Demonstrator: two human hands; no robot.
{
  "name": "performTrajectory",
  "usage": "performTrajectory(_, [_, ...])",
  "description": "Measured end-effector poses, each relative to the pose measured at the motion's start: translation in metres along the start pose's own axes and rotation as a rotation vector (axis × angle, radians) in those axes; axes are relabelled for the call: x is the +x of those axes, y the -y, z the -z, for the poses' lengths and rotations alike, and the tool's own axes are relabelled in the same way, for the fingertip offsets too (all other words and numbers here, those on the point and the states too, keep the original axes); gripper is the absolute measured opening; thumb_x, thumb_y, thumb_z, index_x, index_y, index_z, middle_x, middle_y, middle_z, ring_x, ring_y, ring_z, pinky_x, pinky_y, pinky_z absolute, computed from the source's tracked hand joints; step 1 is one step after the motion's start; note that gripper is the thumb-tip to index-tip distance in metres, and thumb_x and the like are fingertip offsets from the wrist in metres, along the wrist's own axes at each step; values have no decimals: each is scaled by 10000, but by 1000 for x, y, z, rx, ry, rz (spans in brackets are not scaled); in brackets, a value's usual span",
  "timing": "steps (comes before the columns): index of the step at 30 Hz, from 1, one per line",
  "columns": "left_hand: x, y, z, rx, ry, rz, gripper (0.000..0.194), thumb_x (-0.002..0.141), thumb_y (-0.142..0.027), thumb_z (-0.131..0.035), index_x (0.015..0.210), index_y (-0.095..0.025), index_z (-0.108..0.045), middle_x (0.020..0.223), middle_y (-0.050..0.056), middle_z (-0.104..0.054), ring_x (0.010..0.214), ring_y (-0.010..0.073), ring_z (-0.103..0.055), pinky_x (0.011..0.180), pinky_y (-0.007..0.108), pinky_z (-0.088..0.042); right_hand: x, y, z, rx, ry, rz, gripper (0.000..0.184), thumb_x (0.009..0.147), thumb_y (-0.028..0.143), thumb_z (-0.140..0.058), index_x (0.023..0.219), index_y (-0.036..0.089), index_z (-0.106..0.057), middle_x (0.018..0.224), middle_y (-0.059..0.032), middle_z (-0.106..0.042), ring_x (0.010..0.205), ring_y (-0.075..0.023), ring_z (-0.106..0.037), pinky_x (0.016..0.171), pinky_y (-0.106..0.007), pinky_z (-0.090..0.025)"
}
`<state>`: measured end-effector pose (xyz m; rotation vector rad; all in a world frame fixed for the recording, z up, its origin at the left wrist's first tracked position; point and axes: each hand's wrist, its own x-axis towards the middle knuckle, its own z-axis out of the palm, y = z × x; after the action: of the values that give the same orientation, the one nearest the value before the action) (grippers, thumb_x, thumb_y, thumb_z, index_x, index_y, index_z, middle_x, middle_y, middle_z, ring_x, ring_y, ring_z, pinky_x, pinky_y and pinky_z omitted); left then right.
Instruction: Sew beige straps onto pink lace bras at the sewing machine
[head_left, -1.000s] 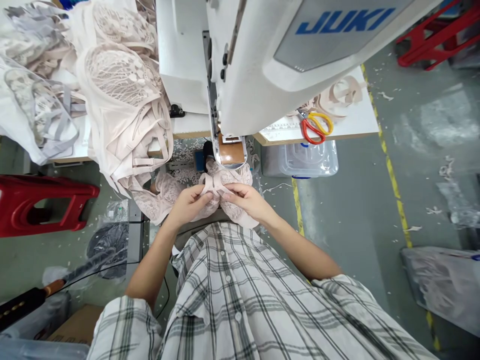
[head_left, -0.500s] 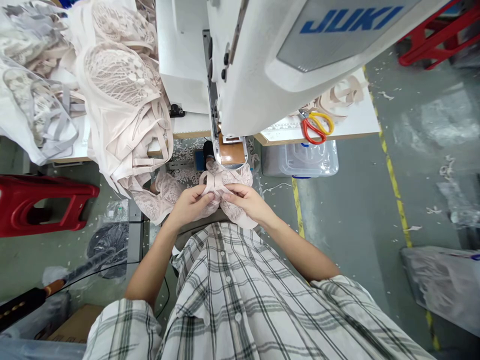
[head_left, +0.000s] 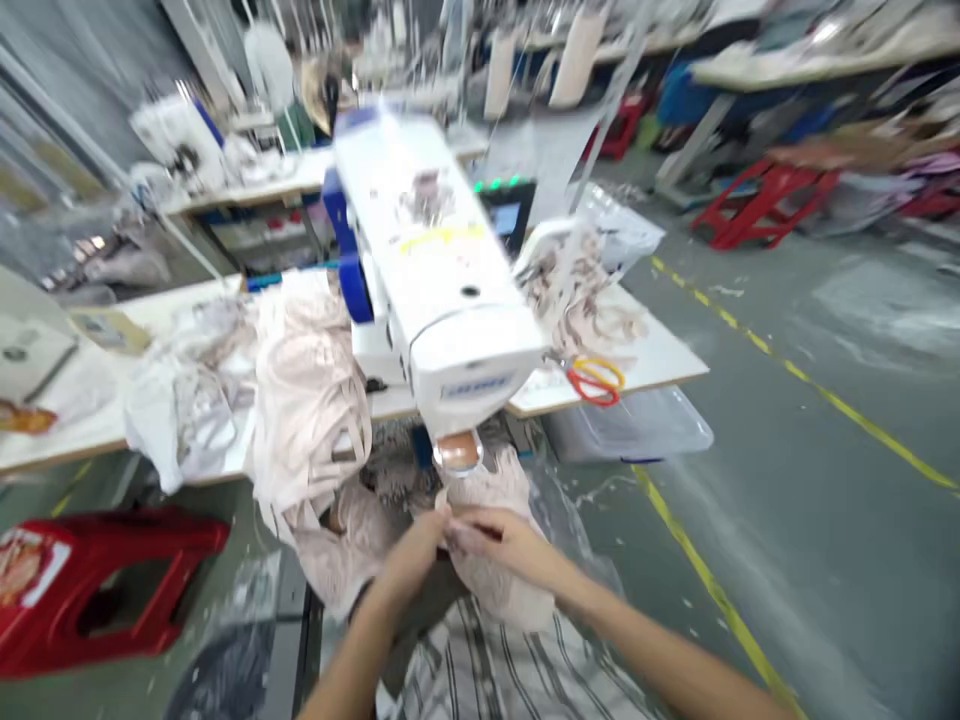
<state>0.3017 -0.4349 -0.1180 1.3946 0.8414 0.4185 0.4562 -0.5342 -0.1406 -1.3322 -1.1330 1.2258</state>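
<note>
A pale pink lace bra (head_left: 495,590) hangs over my lap, just below the front of a white sewing machine (head_left: 472,335). My left hand (head_left: 426,535) is closed on the bra's edge, its fingers partly hidden and blurred. Close against it, my right hand (head_left: 504,540) pinches the same bra with thumb and fingers. The hands meet in front of the machine's round, orange-brown lower part (head_left: 459,452). More pink lace (head_left: 352,540) drapes down to the left of my hands.
A heap of pink bras (head_left: 307,400) overhangs the table's front edge, with white bras (head_left: 180,410) further left. Red-and-yellow scissors (head_left: 596,380) lie right of the machine, above a clear plastic box (head_left: 645,425). A red stool (head_left: 112,580) stands at lower left.
The view has tilted up, so the whole machine and the workshop behind now show. My hands have come closer together on the bra, and the picture is more blurred.
</note>
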Motion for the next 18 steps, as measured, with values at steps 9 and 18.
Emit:
performTrajectory(9, [-1, -34, 50, -495, -257, 0, 388, 717, -550, -799, 855, -196, -717, 592, -22, -542, 591, 147, -536, 630, 292, -508, -30, -23, 39, -781, 199, 106, 362, 1001, 368, -371, 885, 196, -667, 885, -75, -699, 763, -196, -601, 691, -299, -429])
performTrajectory(18, [-15, -75, 203, -825, -661, -234, 206, 758, -254, -731, 787, -175, -543, 541, -107, -415, 406, 52, -374, 400, 164, -375, -64, -19, 97, -750, 124, 103, 283, 959, 307, -459, 899, 202, -715, 896, -72, -711, 885, -206, -644, 919, -365, -435])
